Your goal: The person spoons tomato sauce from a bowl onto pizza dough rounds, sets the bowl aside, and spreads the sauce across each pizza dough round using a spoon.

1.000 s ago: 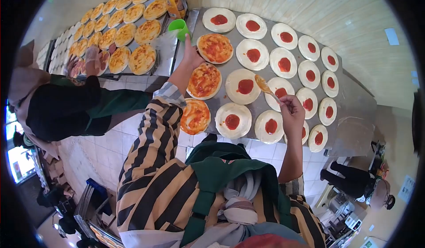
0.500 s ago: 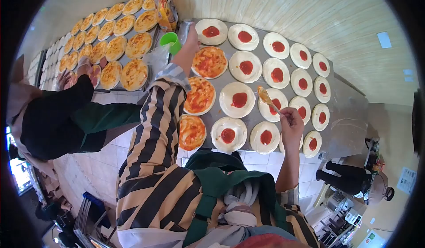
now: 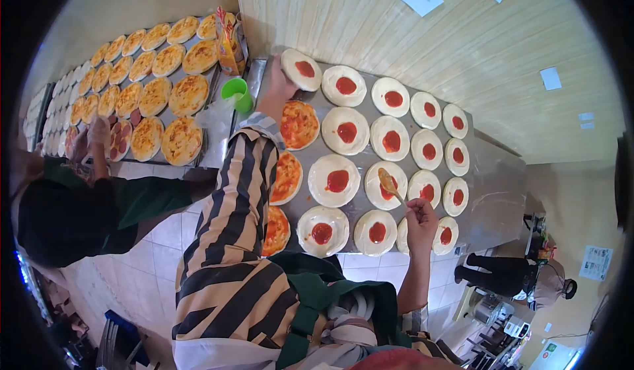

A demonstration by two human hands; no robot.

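Observation:
My left hand [image 3: 279,84] is closed on the left edge of a pizza base [image 3: 303,71] with a red sauce spot, at the far left corner of the table. That base looks tilted up at my fingers. Pinched in my right hand [image 3: 422,221] is the handle of a sauce-smeared spoon [image 3: 389,184], its bowl above a sauced pizza base [image 3: 378,198]. More bases with a sauce dollop in the middle stand in rows. Down the left side, several bases, such as one pizza base [image 3: 299,125], have sauce spread over them.
A green cup [image 3: 236,94] and an orange packet [image 3: 230,45] stand left of my left arm. Farther left, a co-worker's gloved hand [image 3: 100,131] is over a table of topped pizzas [image 3: 155,96]. Another person [image 3: 528,277] stands at far right.
My left hand has taken hold of the far left base and tilted it. My right hand with the spoon shows lower and slightly left. The whole view has shifted.

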